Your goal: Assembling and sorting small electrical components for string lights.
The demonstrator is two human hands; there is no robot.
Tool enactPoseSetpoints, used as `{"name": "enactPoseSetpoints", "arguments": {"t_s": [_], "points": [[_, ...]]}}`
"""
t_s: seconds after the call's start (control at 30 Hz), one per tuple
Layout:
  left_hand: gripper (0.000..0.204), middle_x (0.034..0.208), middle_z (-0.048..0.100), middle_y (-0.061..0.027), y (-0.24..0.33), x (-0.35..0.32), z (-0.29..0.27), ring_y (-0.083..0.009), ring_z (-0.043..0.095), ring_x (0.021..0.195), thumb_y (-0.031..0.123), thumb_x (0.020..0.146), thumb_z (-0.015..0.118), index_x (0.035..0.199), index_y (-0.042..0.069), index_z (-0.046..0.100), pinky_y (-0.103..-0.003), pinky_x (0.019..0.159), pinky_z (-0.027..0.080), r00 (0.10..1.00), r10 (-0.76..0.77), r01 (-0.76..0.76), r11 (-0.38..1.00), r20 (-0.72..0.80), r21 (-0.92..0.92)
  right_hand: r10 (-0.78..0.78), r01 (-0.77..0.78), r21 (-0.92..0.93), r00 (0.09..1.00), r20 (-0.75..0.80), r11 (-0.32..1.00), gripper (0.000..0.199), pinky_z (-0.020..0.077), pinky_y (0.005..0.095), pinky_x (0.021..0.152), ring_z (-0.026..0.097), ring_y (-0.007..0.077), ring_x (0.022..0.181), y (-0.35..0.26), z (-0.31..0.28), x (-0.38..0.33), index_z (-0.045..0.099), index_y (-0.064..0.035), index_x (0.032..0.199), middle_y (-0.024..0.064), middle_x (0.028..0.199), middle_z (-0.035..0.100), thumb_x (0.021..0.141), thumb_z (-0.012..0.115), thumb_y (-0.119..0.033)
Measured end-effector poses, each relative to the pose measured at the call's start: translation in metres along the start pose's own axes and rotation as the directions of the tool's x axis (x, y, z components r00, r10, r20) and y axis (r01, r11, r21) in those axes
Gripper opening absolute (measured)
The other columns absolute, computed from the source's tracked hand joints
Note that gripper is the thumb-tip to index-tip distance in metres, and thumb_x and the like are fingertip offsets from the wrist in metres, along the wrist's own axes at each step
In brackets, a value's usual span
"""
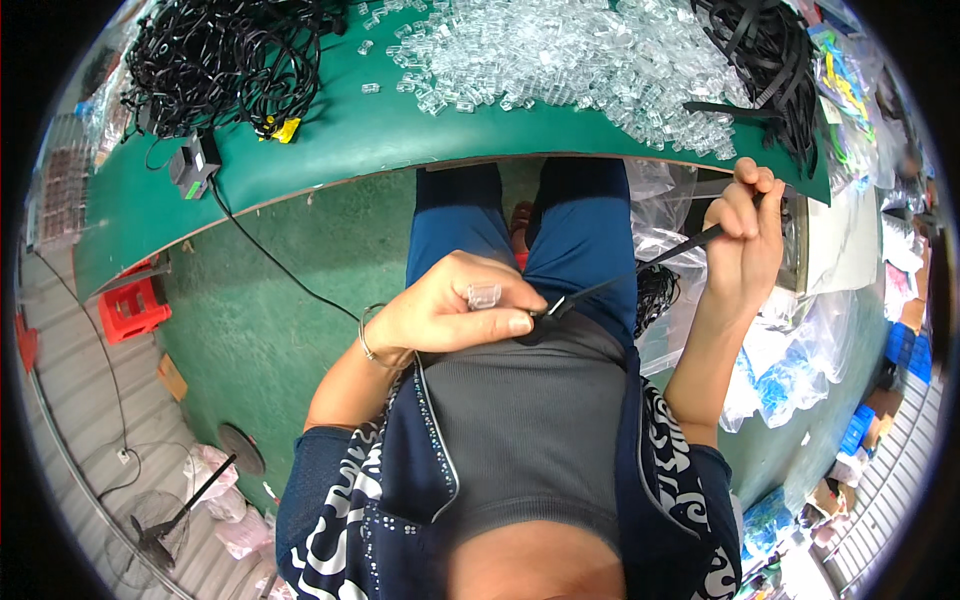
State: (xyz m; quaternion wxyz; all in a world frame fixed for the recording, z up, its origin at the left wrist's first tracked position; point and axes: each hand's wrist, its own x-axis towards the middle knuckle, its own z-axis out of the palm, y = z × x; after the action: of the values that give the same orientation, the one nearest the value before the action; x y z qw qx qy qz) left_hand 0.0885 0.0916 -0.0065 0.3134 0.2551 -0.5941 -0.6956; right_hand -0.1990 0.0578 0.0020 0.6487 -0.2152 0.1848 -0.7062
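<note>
The left hand (430, 312) pinched the end of a black strap (640, 272) between thumb and forefinger, just off the near edge of the table (350, 135), above the person's lap. A small clear plastic piece (484, 296) lay against its fingers. The right hand (742, 225), close to the table's near right corner, had its fingers curled on the strap, which ran straight between the two hands. A metal bracelet (366, 338) circled the left wrist, and a thin black cord (270, 253) led from there to a small box (194, 166) at the near edge, toward the left. A tangle of black cables (220, 65) lay behind that box, a broad heap of clear plastic pieces (570, 50) covered the middle, and a bundle of black straps (778, 75) lay by the right edge.
</note>
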Motion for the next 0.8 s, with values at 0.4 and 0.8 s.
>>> {"name": "enactPoseSetpoints", "arguments": {"t_s": [0.4,0.8], "points": [[0.01,0.075,0.059,-0.0019,-0.007,0.012,0.003,-0.0063,0.051,0.07,0.005,0.083,0.058,0.087,-0.004,0.061,-0.022,0.062,0.042,0.976,-0.204,0.206,0.978,-0.078,0.018,-0.004,0.279,-0.958,0.96,0.28,0.063,0.007,0.0385,0.0316,0.043,0.053,0.0265,0.046,0.091,0.017,-0.016,0.057,-0.0017,0.084,0.0144,0.056,0.051,0.083,0.059,-0.008],[0.02,0.083,0.058,-0.011,0.002,0.007,-0.047,-0.0215,0.057,0.073,0.003,0.077,0.059,0.097,0.004,0.063,-0.03,0.067,0.045,0.816,0.349,0.125,0.671,-0.46,0.731,0.117,0.146,-0.89,0.97,0.215,0.432,0.015,0.0433,0.0222,0.067,0.055,0.011,0.073,0.092,-0.004,-0.014,0.057,0.0029,0.091,0.0074,0.086,0.059,0.089,0.05,-0.01]]}}
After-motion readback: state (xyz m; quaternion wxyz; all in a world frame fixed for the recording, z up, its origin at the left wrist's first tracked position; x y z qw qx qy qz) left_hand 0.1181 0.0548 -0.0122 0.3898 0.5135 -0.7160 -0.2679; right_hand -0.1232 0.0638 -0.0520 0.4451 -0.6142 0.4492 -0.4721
